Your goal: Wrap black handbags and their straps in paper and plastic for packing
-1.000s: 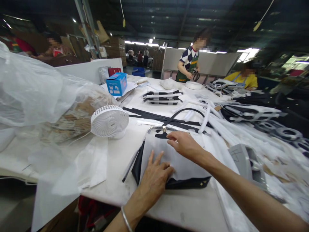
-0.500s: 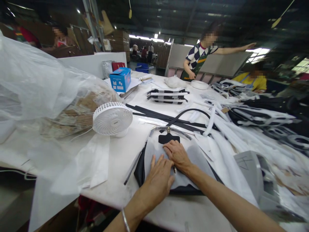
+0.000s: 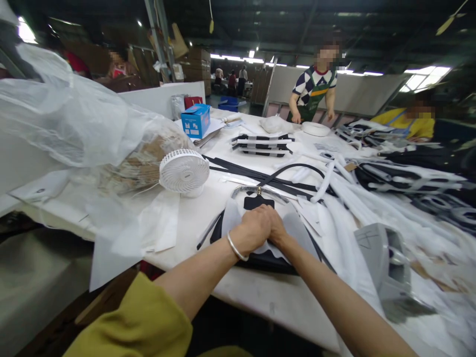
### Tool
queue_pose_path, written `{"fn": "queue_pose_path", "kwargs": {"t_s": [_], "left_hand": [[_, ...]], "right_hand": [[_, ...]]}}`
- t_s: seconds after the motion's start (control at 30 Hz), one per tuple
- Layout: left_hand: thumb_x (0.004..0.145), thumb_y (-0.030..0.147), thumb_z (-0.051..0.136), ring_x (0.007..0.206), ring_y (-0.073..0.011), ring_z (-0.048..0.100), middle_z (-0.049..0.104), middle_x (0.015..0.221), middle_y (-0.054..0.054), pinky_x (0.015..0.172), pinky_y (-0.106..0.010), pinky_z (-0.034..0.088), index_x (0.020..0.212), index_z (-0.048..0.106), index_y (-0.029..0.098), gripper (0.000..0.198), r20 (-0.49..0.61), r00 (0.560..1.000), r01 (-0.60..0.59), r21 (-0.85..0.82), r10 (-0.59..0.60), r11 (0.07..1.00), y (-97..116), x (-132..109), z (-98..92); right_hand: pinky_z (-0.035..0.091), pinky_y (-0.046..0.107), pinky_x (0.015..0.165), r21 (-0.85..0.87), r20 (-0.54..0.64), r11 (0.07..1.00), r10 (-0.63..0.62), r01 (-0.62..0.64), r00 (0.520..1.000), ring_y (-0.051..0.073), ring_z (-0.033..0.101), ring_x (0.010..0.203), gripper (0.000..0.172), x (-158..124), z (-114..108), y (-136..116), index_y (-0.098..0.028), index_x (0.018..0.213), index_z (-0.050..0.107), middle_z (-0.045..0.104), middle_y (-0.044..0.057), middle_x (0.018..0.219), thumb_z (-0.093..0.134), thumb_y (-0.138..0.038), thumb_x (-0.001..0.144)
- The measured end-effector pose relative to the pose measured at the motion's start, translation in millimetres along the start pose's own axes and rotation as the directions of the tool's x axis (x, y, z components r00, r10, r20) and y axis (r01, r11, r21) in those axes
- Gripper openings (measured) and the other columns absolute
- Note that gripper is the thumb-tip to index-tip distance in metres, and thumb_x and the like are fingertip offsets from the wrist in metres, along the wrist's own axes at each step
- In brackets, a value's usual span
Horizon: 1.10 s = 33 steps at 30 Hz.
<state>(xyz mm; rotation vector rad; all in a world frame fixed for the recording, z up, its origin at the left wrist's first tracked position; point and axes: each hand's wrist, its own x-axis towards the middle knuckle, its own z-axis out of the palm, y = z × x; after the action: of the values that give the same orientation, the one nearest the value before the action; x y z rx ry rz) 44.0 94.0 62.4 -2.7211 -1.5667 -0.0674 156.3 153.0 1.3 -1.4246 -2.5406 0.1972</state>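
A flat black bag (image 3: 267,260) lies near the table's front edge under a white paper sheet (image 3: 297,230). Its black flap with a metal clasp (image 3: 258,202) shows at the far end. My left hand (image 3: 254,229) and my right hand (image 3: 278,227) sit side by side on the sheet, touching each other. Their knuckles are raised and the fingers are curled down into the paper. A silver bangle circles my left wrist.
A small white fan (image 3: 184,172) stands left of the bag beside a big plastic bag (image 3: 74,124) of cardboard pieces. Black straps (image 3: 260,176), white wrapped handles, a blue box (image 3: 196,120) and a grey device (image 3: 386,258) surround it. A person in a checked top (image 3: 314,91) stands across the table.
Both hands were flat and apart on the paper. They have drawn together at the sheet's middle with the fingers curled. The view has shifted right and back.
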Motion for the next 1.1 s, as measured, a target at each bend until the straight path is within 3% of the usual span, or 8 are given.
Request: {"fn": "queue_pose_path", "kwargs": {"t_s": [0.07, 0.17, 0.23, 0.33, 0.43, 0.63, 0.9, 1.1], "left_hand": [[0.092, 0.003, 0.033, 0.096, -0.029, 0.065, 0.064, 0.11, -0.023, 0.073, -0.037, 0.051, 0.123, 0.052, -0.001, 0.036, -0.038, 0.994, 0.107, 0.039, -0.105, 0.994, 6, -9, 13.6], [0.094, 0.009, 0.036, 0.095, -0.0268, 0.063, 0.065, 0.103, -0.015, 0.078, -0.039, 0.051, 0.119, 0.055, 0.008, 0.031, -0.141, 0.972, 0.196, 0.057, -0.186, 0.979, 3, -18, 35.6], [0.096, 0.013, 0.038, 0.105, -0.0259, 0.06, 0.065, 0.108, -0.013, 0.089, -0.041, 0.048, 0.119, 0.056, 0.012, 0.03, -0.239, 0.956, 0.187, 0.062, -0.167, 0.98, -2, -20, 48.4], [0.098, 0.022, 0.04, 0.13, -0.0286, 0.046, 0.059, 0.129, -0.015, 0.109, -0.051, 0.034, 0.128, 0.052, 0.012, 0.034, -0.335, 0.928, 0.192, 0.049, -0.165, 0.98, -8, -18, 62.0], [0.097, 0.037, 0.045, 0.137, -0.033, 0.039, 0.054, 0.138, -0.016, 0.113, -0.059, 0.025, 0.132, 0.052, 0.014, 0.042, -0.333, 0.914, 0.25, 0.012, -0.232, 0.968, -10, -16, 68.4], [0.093, 0.041, 0.054, 0.136, -0.0382, 0.042, 0.054, 0.14, -0.017, 0.112, -0.06, 0.029, 0.133, 0.057, 0.017, 0.047, -0.329, 0.904, 0.3, 0.028, -0.274, 0.954, -13, -14, 69.9], [0.093, 0.033, 0.052, 0.127, -0.0412, 0.05, 0.06, 0.132, -0.022, 0.107, -0.062, 0.031, 0.128, 0.062, 0.011, 0.043, -0.334, 0.932, 0.212, 0.179, -0.143, 0.961, -22, -10, 69.7], [0.088, 0.017, 0.048, 0.116, -0.0358, 0.058, 0.065, 0.125, -0.015, 0.104, -0.062, 0.035, 0.118, 0.068, 0.022, 0.037, -0.293, 0.954, 0.135, 0.248, -0.058, 0.96, -29, -11, 68.2]], "right_hand": [[0.038, 0.026, 0.081, 0.078, -0.03, 0.997, -0.002, 0.005, 1.0, 0.018, 0.058, 0.091, 0.02, -1, -1, 3, -0.02, 0.097, 0.072, 0.069, 0.004, 0.098, 0.055, -0.016, 0.09], [0.038, 0.026, 0.08, 0.161, -0.116, 0.985, 0.075, -0.055, 0.99, 0.016, 0.06, 0.089, 0.023, -4, -1, 4, -0.019, 0.095, 0.072, 0.07, 0.004, 0.094, 0.049, -0.016, 0.093], [0.037, 0.028, 0.08, 0.094, -0.191, 0.989, 0.13, -0.114, 0.973, 0.018, 0.06, 0.089, 0.023, -8, -1, 3, -0.018, 0.09, 0.07, 0.07, 0.005, 0.09, 0.049, -0.022, 0.095], [0.033, 0.033, 0.08, -0.07, -0.273, 0.98, 0.162, -0.187, 0.948, 0.022, 0.058, 0.09, 0.022, -11, -3, 2, -0.018, 0.084, 0.069, 0.069, 0.007, 0.088, 0.051, -0.028, 0.095], [0.032, 0.035, 0.082, -0.15, -0.278, 0.966, 0.161, -0.208, 0.947, 0.024, 0.057, 0.092, 0.021, -11, -4, 1, -0.018, 0.083, 0.068, 0.069, 0.008, 0.088, 0.053, -0.028, 0.094], [0.034, 0.036, 0.086, -0.128, -0.262, 0.959, 0.215, -0.255, 0.941, 0.024, 0.056, 0.098, 0.019, -7, -5, -2, -0.02, 0.09, 0.068, 0.068, 0.007, 0.095, 0.054, -0.032, 0.094], [0.041, 0.039, 0.088, -0.061, -0.212, 0.959, 0.26, -0.278, 0.942, 0.025, 0.059, 0.101, 0.032, -1, -6, 2, -0.019, 0.097, 0.07, 0.069, 0.009, 0.101, 0.053, -0.046, 0.094], [0.042, 0.044, 0.094, -0.032, -0.196, 0.958, 0.273, -0.284, 0.942, 0.027, 0.059, 0.105, 0.046, -2, -10, 2, -0.015, 0.096, 0.072, 0.07, 0.013, 0.102, 0.045, -0.052, 0.096]]}}
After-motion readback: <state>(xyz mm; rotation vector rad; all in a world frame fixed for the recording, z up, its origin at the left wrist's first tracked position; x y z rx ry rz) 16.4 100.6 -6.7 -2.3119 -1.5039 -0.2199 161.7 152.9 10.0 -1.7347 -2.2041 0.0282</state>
